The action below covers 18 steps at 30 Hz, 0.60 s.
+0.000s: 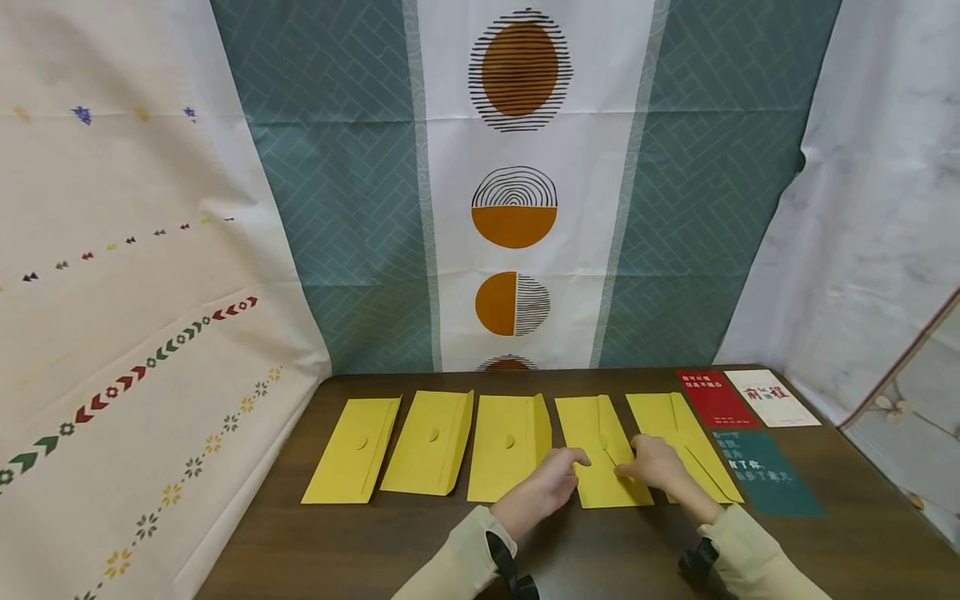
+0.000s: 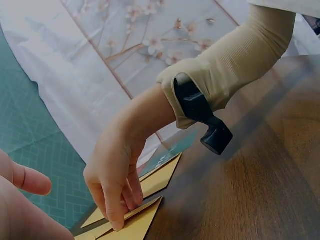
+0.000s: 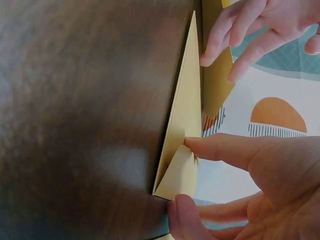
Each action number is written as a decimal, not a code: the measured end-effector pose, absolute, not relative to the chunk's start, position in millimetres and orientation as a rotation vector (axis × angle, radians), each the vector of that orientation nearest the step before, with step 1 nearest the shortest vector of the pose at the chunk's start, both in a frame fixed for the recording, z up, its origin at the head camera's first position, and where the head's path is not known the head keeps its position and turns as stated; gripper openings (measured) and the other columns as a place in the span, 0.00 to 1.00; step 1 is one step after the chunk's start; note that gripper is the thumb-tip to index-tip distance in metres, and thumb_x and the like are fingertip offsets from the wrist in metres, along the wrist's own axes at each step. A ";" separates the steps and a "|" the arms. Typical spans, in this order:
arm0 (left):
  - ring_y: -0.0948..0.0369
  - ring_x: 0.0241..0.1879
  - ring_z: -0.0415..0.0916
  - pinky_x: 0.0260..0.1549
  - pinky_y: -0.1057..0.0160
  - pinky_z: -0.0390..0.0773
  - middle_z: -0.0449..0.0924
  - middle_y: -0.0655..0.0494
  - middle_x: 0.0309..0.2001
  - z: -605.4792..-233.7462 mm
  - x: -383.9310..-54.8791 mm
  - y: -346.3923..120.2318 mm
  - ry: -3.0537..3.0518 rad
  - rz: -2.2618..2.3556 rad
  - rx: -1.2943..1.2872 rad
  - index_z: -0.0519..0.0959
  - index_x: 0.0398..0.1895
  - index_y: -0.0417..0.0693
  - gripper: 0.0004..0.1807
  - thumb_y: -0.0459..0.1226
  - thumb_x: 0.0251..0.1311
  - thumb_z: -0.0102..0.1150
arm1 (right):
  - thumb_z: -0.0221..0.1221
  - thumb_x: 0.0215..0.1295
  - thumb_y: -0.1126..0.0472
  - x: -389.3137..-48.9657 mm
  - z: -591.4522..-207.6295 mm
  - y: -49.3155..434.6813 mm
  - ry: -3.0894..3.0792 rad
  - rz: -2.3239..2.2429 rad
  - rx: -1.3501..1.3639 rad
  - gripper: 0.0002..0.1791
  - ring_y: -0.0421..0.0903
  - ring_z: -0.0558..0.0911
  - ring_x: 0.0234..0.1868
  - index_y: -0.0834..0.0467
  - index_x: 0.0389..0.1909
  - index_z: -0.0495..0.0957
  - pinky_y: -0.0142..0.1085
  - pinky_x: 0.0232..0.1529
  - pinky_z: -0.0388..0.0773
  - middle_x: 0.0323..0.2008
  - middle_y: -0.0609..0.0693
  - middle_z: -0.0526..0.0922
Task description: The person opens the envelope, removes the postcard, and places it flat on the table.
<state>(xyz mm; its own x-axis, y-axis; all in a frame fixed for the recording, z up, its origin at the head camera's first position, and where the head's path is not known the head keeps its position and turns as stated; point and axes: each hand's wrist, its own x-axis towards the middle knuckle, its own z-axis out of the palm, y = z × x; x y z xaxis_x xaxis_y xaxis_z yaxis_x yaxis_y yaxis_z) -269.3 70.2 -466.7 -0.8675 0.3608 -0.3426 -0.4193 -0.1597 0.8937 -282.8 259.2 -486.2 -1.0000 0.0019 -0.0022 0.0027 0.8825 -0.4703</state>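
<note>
Yellow envelope (image 1: 602,442), flap (image 3: 180,172) pinched in right hand (image 1: 654,462); left hand (image 1: 542,487) empty, fingers (image 3: 255,55) relaxed, at its edge. Past left hand, three more envelopes (image 1: 427,446); right of right hand, cards (image 1: 768,479).

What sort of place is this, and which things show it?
Probably an indoor tabletop workspace screened off with cloth: a patterned hanging stands behind a wood-grained table, on which yellow envelopes lie in a row.

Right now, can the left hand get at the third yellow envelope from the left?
Likely yes: the left hand seems to hold nothing and is beside the third yellow envelope, with no object on top.
</note>
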 end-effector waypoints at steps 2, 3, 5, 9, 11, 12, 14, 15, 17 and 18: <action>0.33 0.72 0.23 0.71 0.39 0.39 0.23 0.28 0.72 -465.7 -267.8 70.1 1.618 2.079 -0.083 0.31 0.72 0.26 0.52 0.29 0.51 0.53 | 0.70 0.49 0.57 -283.2 -486.8 260.5 3.051 -0.764 -0.012 0.18 0.43 0.65 0.16 0.60 0.19 0.69 0.32 0.19 0.59 0.14 0.48 0.64; 0.33 0.72 0.24 0.71 0.40 0.40 0.23 0.28 0.73 -465.3 -267.5 70.1 1.619 2.085 -0.088 0.31 0.72 0.26 0.52 0.29 0.51 0.53 | 0.70 0.49 0.57 -283.7 -487.3 261.4 3.047 -0.768 -0.009 0.18 0.43 0.65 0.16 0.60 0.19 0.69 0.32 0.19 0.59 0.14 0.47 0.63; 0.33 0.72 0.27 0.71 0.40 0.42 0.26 0.28 0.73 -465.0 -266.7 70.1 1.624 2.094 -0.093 0.33 0.72 0.26 0.51 0.30 0.51 0.52 | 0.69 0.49 0.57 -284.2 -487.8 263.0 3.030 -0.776 0.010 0.17 0.42 0.66 0.16 0.61 0.21 0.71 0.32 0.20 0.59 0.15 0.47 0.65; 0.42 0.70 0.42 0.72 0.43 0.46 0.35 0.31 0.71 -465.3 -267.0 70.1 1.610 2.130 -0.082 0.36 0.73 0.26 0.49 0.29 0.50 0.51 | 0.68 0.50 0.57 -284.5 -484.6 265.5 3.002 -0.786 0.013 0.19 0.42 0.71 0.18 0.69 0.34 0.78 0.32 0.21 0.64 0.20 0.50 0.74; 0.48 0.62 0.50 0.72 0.46 0.50 0.44 0.34 0.65 -465.9 -267.9 69.6 1.600 2.144 -0.081 0.39 0.73 0.27 0.48 0.28 0.49 0.50 | 0.67 0.51 0.57 -284.3 -481.9 266.0 2.998 -0.785 -0.002 0.24 0.42 0.74 0.19 0.73 0.42 0.78 0.33 0.22 0.67 0.27 0.55 0.80; 0.50 0.57 0.51 0.71 0.48 0.53 0.48 0.37 0.61 -465.8 -268.3 69.3 1.595 2.148 -0.080 0.41 0.72 0.27 0.46 0.27 0.49 0.50 | 0.67 0.51 0.57 -284.1 -480.3 266.0 2.997 -0.786 -0.010 0.26 0.42 0.74 0.20 0.74 0.44 0.78 0.33 0.22 0.68 0.30 0.57 0.81; 0.53 0.49 0.54 0.67 0.53 0.61 0.52 0.43 0.51 -466.7 -269.1 68.2 1.598 2.144 -0.087 0.49 0.68 0.28 0.40 0.27 0.49 0.50 | 0.66 0.52 0.57 -283.6 -478.7 265.8 2.990 -0.784 -0.012 0.27 0.43 0.76 0.20 0.75 0.47 0.77 0.34 0.23 0.71 0.34 0.60 0.83; 0.55 0.46 0.54 0.63 0.55 0.64 0.52 0.46 0.47 -466.9 -269.7 67.6 1.602 2.137 -0.086 0.54 0.63 0.29 0.34 0.27 0.49 0.51 | 0.66 0.52 0.57 -283.5 -478.3 266.0 2.988 -0.783 -0.014 0.28 0.43 0.76 0.21 0.75 0.47 0.77 0.34 0.23 0.71 0.36 0.61 0.83; 0.57 0.41 0.55 0.56 0.60 0.68 0.54 0.49 0.42 -466.9 -270.4 66.4 1.617 2.117 -0.081 0.60 0.51 0.34 0.23 0.27 0.50 0.51 | 0.66 0.53 0.57 -283.0 -477.5 266.5 2.978 -0.789 -0.016 0.27 0.42 0.76 0.22 0.74 0.47 0.77 0.34 0.24 0.72 0.38 0.62 0.83; 0.58 0.40 0.56 0.52 0.62 0.69 0.54 0.51 0.40 -466.7 -270.7 66.1 1.625 2.109 -0.080 0.61 0.46 0.38 0.19 0.27 0.50 0.51 | 0.65 0.53 0.57 -282.6 -477.2 266.8 2.971 -0.794 -0.014 0.26 0.42 0.76 0.22 0.74 0.47 0.77 0.34 0.24 0.72 0.37 0.61 0.83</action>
<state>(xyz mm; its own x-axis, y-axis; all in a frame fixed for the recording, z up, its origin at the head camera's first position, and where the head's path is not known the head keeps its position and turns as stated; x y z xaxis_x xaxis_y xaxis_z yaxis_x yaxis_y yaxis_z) -270.7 66.1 -466.7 -0.8861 0.3298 -0.3255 -0.3989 -0.1854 0.8981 -282.6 266.8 -477.2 -0.9978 -0.0259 -0.0612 0.0081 0.8667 -0.4988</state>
